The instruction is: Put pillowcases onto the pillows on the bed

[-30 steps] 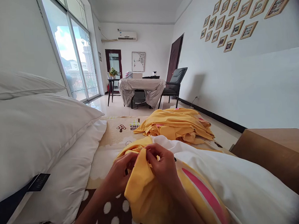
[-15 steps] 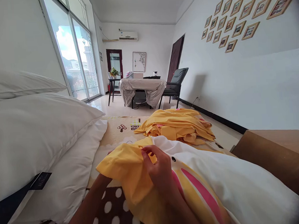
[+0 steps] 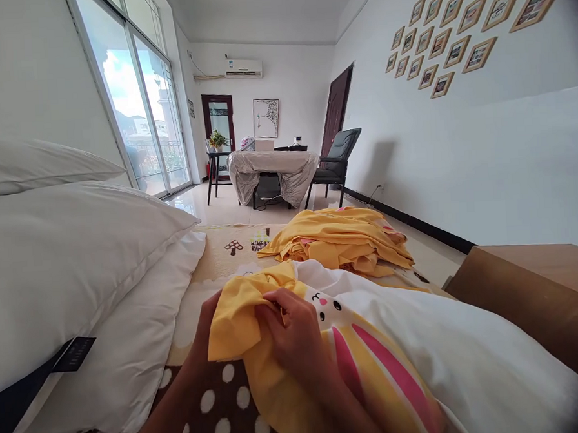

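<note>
Right hand (image 3: pixel 294 323): grip pinching the yellow end of the rabbit-print cover (image 3: pixel 234 319). Left hand (image 3: pixel 208 321) at its edge, fingers hidden, can't tell grip. Cover's on patterned blanket (image 3: pixel 217 382). Vs 0.5 s ago: flap drawn in, rabbit's face exposed.

Daylight from bright left window (image 3: pixel 118 102); soft shadow (image 3: pixel 382 166) on right wall (image 3: pixel 460 156); glare on floor (image 3: pixel 185 200); edges stretched, right corners dark.

Single head-worn camera, facing forward and down over beige-and-brown patterned blanket (image 3: pixel 225 401); bare left hand (image 3: pixel 209 319), bare right hand (image 3: pixel 297 326) close, below centre; white fabric pillows (image 3: pixel 77 247) near left; grey-draped table (image 3: pixel 272 159) far ahead.
</note>
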Demonstrator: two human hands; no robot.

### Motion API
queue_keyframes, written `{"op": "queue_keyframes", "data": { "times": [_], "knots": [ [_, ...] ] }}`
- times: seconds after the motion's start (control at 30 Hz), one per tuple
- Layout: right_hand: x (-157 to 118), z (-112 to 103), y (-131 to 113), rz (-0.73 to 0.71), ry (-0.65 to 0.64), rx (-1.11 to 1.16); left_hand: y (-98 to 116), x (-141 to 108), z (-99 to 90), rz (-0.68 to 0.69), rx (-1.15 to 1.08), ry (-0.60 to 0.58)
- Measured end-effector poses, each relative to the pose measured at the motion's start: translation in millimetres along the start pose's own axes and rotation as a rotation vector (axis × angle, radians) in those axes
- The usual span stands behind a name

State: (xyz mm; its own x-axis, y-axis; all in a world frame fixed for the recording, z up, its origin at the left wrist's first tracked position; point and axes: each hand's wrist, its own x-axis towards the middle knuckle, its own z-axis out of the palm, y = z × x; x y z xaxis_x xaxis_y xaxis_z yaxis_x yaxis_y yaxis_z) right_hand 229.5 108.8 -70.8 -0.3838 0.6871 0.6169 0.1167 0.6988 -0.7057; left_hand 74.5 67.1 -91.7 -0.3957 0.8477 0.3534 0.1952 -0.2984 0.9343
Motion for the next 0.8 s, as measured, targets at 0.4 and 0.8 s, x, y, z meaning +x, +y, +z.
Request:
{"op": "queue_keyframes", "data": {
  "times": [0.4,0.8],
  "knots": [
    [-1.1,-2.1,2.8,-0.091,-0.008,0.001,-15.3,21.6,-24.6,0.105,0.229,0.006],
    [5.3,-2.9,5.4,0.223,0.174,0.116,9.1,7.3,-3.6,-0.005,0.198,-0.111]
  ]
}}
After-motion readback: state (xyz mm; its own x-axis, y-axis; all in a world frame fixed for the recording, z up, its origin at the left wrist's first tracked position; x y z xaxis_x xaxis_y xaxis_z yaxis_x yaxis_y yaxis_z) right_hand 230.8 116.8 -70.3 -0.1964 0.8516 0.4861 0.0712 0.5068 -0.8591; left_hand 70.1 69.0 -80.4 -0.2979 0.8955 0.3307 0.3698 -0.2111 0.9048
